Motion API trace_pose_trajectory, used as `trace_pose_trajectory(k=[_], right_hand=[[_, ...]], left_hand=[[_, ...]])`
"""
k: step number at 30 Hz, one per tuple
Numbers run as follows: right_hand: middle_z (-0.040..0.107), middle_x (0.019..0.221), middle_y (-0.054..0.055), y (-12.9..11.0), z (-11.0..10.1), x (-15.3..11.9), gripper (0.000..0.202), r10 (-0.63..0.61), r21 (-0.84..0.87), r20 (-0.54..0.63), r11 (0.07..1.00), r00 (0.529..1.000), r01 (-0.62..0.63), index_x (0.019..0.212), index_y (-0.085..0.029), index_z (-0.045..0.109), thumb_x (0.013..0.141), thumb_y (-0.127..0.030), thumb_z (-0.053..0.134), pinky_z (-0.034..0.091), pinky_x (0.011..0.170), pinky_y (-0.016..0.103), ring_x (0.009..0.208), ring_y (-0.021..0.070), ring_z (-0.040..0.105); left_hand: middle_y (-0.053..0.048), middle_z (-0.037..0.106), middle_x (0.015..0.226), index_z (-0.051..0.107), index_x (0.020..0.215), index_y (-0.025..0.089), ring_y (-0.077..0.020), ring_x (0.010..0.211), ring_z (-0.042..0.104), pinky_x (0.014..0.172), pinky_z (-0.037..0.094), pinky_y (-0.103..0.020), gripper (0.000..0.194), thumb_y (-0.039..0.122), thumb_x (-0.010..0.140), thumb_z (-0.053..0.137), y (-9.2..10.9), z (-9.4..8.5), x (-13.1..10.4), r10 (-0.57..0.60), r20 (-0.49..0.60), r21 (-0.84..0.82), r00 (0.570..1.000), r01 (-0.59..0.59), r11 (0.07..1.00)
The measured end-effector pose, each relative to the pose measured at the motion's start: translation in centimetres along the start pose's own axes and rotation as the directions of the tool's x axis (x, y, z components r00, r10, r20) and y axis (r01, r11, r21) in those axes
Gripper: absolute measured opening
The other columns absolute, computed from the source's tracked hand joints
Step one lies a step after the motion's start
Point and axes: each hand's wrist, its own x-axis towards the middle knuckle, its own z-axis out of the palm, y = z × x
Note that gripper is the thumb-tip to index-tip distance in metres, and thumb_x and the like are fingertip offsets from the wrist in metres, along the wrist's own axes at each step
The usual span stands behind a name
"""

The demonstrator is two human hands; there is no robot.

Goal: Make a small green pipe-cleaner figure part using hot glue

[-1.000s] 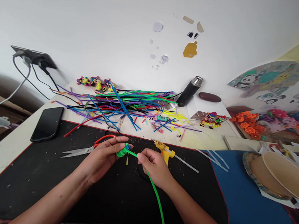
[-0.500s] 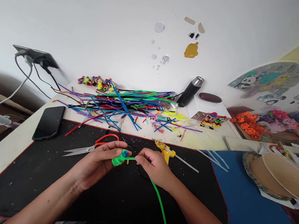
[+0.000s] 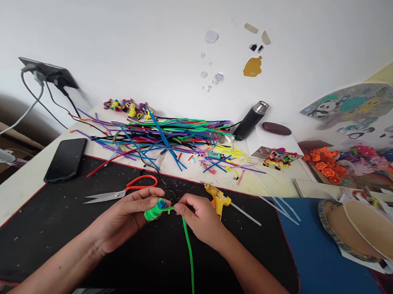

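My left hand [image 3: 126, 213] is closed on a small green coil [image 3: 152, 212] of fuzzy stem with a blue tip at its top. Thumb and forefinger of my right hand [image 3: 195, 213] pinch the green stem [image 3: 189, 253] just beside the coil, and its loose end hangs down over the black mat. Behind my left hand lie scissors with red handles [image 3: 142, 182], blades pointing left. A yellow glue gun [image 3: 220, 198], with a clear stick in its rear, rests just behind my right hand.
Many coloured fuzzy stems [image 3: 170, 136] spread across the table's back. A phone [image 3: 65, 160] lies at the left of the black mat [image 3: 143, 259]. A black flask [image 3: 251, 120] stands near the wall, small figures [image 3: 279, 158] to its right, and bowls [image 3: 371, 228] at far right.
The green coil has shifted slightly left and tilted in my left hand. My right hand has moved slightly left, and the hanging end of the stem has swung left.
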Motion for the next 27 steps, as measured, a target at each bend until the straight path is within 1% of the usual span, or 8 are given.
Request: trace_pose_trajectory(k=[4,7,11,13,19,21,23,27], right_hand=[[0.063,0.066,-0.002,0.1,0.4,0.0,0.033,0.069,0.125,0.036,0.989,0.997,-0.074,0.084,-0.022,0.067,0.103,-0.048,0.064,0.044,0.061,0.026,0.059,0.0153,0.062],[0.062,0.068,-0.002,0.0,0.6,0.0,0.038,0.104,0.201,0.068,0.973,0.992,-0.115,0.083,-0.021,0.065,0.101,-0.054,0.065,0.041,0.056,0.026,0.053,0.0129,0.056],[0.06,0.065,-0.002,-0.3,0.7,0.0,0.04,0.075,0.171,0.056,0.982,0.996,-0.084,0.082,-0.02,0.067,0.1,-0.055,0.066,0.037,0.057,0.025,0.058,0.0129,0.051],[0.058,0.063,-0.003,-0.3,0.7,0.0,0.041,0.081,0.18,0.056,0.98,0.995,-0.09,0.082,-0.02,0.068,0.099,-0.057,0.067,0.036,0.057,0.026,0.057,0.0127,0.049],[0.052,0.06,-0.005,0.5,0.9,-0.1,0.041,0.127,0.254,0.053,0.958,0.99,-0.137,0.084,-0.02,0.068,0.099,-0.058,0.067,0.033,0.053,0.025,0.054,0.0117,0.044],[0.05,0.059,-0.005,0.7,1.0,-0.1,0.042,0.146,0.277,0.041,0.949,0.988,-0.152,0.083,-0.02,0.066,0.097,-0.059,0.068,0.031,0.051,0.025,0.052,0.0116,0.042],[0.048,0.057,-0.006,0.9,1.0,-0.1,0.042,0.159,0.283,0.028,0.946,0.987,-0.16,0.082,-0.021,0.065,0.096,-0.06,0.068,0.029,0.05,0.025,0.051,0.0116,0.04],[0.048,0.057,-0.005,1.1,0.8,0.0,0.04,0.152,0.27,-0.003,0.952,0.988,-0.146,0.081,-0.02,0.066,0.097,-0.058,0.067,0.028,0.05,0.025,0.051,0.0116,0.039]], left_hand=[[-0.012,0.083,0.093,0.085,0.094,0.017,-0.0234,0.089,0.078,0.079,0.06,-0.026,0.026,0.016,0.07,0.096,-0.1,-0.3,-0.2,0.012,0.016,-0.005,1.0,-0.012,1.0],[-0.012,0.083,0.093,0.084,0.094,0.016,-0.0219,0.087,0.077,0.078,0.058,-0.025,0.027,0.015,0.069,0.096,-0.3,-0.6,-0.4,-0.001,0.031,-0.016,1.0,0.002,1.0],[-0.01,0.083,0.087,0.084,0.094,0.017,-0.0198,0.082,0.076,0.077,0.056,-0.025,0.029,0.017,0.069,0.097,-0.5,-0.6,-0.5,-0.029,0.069,-0.015,0.997,0.03,0.999],[-0.009,0.082,0.085,0.084,0.093,0.018,-0.0204,0.081,0.076,0.077,0.056,-0.026,0.027,0.018,0.069,0.097,-0.4,-0.6,-0.6,-0.019,0.081,-0.012,0.997,0.02,1.0],[-0.011,0.082,0.092,0.085,0.092,0.017,-0.0231,0.092,0.076,0.082,0.059,-0.026,0.025,0.021,0.071,0.097,-0.3,-0.3,-0.3,0.041,0.03,0.023,0.999,-0.042,0.999],[-0.011,0.083,0.095,0.085,0.093,0.018,-0.0227,0.092,0.075,0.079,0.059,-0.026,0.026,0.024,0.072,0.098,-0.4,-0.2,-0.2,0.037,0.029,0.041,0.999,-0.039,0.998],[-0.011,0.082,0.096,0.085,0.095,0.018,-0.0207,0.087,0.074,0.071,0.059,-0.024,0.028,0.026,0.072,0.099,-0.4,-0.3,-0.2,0.034,0.026,0.059,0.999,-0.035,0.998],[-0.012,0.083,0.1,0.084,0.096,0.018,-0.0176,0.079,0.07,0.059,0.055,-0.021,0.033,0.03,0.07,0.1,-0.4,-0.6,-0.4,0.02,0.009,0.072,1.0,-0.021,0.997]])
